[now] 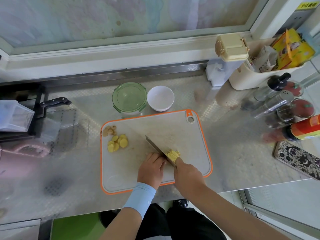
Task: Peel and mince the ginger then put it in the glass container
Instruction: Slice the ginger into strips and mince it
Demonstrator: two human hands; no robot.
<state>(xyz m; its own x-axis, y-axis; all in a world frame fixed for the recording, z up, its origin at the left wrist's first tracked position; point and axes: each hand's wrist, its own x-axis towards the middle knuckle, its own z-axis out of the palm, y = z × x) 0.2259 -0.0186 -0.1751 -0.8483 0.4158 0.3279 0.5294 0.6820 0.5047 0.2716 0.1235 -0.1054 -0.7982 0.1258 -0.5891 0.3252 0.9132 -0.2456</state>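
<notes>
At the far left of the steel counter (225, 153), a black-handled knife (55, 102) lies in a dark rack. Further right, behind the board, stands the glass container (129, 99) with its green clip lid on, and just beside it a white bowl (160, 98). In front of them lies the orange-rimmed cutting board (199, 135). Its left end holds brownish peel scraps (108, 130), with a heap of yellow ginger slices (117, 142) next to them.

Near the board's middle, the left hand (152, 168) has its fingers curled, knuckles against the flat of the cleaver (155, 148). What lies under them is hidden, so I cannot tell whether it grips anything. On the blade's other side sits the minced ginger (172, 155). The right hand (187, 177) grasps the cleaver's handle.

Toward the right stand a beige-lidded box (231, 47), a cream caddy (251, 78) with a yellow packet (290, 49), shakers (275, 103), a red-labelled bottle (306, 127) and a patterned phone case (299, 160). The packet's and bottle's printing is too blurred to read, as is a yellow sign (307, 5) at the top right.
</notes>
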